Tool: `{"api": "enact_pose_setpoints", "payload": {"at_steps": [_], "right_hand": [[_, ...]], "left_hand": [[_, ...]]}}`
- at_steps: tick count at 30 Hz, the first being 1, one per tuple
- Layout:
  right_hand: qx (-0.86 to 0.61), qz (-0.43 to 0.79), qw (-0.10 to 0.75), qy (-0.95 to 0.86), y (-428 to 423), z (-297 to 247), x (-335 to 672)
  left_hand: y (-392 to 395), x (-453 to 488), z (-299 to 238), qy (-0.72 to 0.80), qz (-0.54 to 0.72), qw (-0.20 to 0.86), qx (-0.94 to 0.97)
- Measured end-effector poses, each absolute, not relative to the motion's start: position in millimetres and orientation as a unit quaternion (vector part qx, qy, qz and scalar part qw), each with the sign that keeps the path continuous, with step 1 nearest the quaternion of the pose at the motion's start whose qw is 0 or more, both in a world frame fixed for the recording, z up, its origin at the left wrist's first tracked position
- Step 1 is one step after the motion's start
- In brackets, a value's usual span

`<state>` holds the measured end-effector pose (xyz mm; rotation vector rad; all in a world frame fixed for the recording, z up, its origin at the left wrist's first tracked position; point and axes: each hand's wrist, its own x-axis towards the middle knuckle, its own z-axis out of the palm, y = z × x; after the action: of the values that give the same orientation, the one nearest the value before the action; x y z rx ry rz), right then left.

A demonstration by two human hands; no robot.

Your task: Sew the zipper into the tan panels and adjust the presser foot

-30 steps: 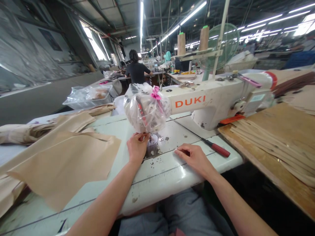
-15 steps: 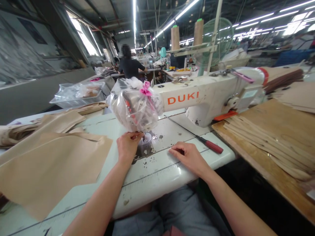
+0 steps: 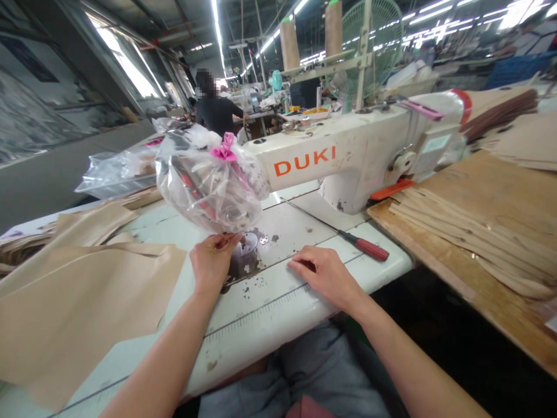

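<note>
Under the plastic-wrapped head of a white sewing machine (image 3: 304, 159), my left hand (image 3: 211, 261) pinches with thumb and finger beside the round needle plate (image 3: 249, 244). Whatever is in that pinch is too small to make out. My right hand (image 3: 324, 273) rests on the front of the machine table (image 3: 261, 325), its fingers curled and the tips pressed together. I cannot tell whether anything thin is between them. Behind the right hand lies a screwdriver (image 3: 369, 248) with a red handle, its shaft pointing toward the machine. The plastic bag (image 3: 209, 180) hides the needle.
Beige cut pieces (image 3: 87, 296) spread over the table's left side. At the right, a wooden board (image 3: 461, 174) carries stacked beige pieces (image 3: 461, 238). Thread cones (image 3: 290, 45) stand behind the machine near a green fan (image 3: 369, 46). A person (image 3: 215, 110) sits farther back.
The camera view has turned slightly, so the scene sits a little farther left and higher. Both hands keep much the same pose and place at the machine.
</note>
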<state>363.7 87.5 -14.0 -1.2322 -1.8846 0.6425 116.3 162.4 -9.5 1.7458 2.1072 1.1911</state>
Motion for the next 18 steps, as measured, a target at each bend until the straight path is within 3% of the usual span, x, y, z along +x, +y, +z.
{"api": "enact_pose_setpoints", "payload": {"at_steps": [18], "right_hand": [[-0.464, 0.250, 0.410, -0.744, 83.7, -16.5, 365.7]], "left_hand": [[158.8, 117.0, -2.3, 0.746, 0.373, 0.038, 0.551]]}}
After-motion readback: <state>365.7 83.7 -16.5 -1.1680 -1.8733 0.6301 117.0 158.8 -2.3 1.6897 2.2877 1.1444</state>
